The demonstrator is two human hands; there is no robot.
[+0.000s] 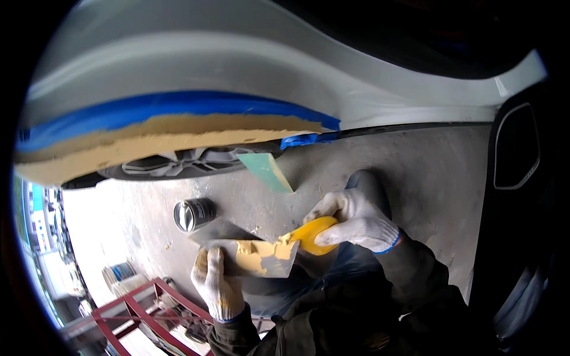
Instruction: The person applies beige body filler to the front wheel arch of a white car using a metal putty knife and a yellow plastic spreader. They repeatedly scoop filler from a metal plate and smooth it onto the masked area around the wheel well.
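My left hand, in a white knit glove, grips the left end of a flat metal mixing plate. Beige putty is smeared in patches over the plate. A yellow putty spreader is pinched in my gloved right hand. Its tip, with a lump of putty on it, meets the plate's upper right corner. Beyond my hands, a band of beige putty coats the edge of a light-coloured car panel. Blue masking tape borders that band on its upper side.
Below the panel edge sits a car wheel, with a green sheet beside it. A metal can stands on the grey floor. A dark red metal frame lies lower left. An open car door flanks me at right.
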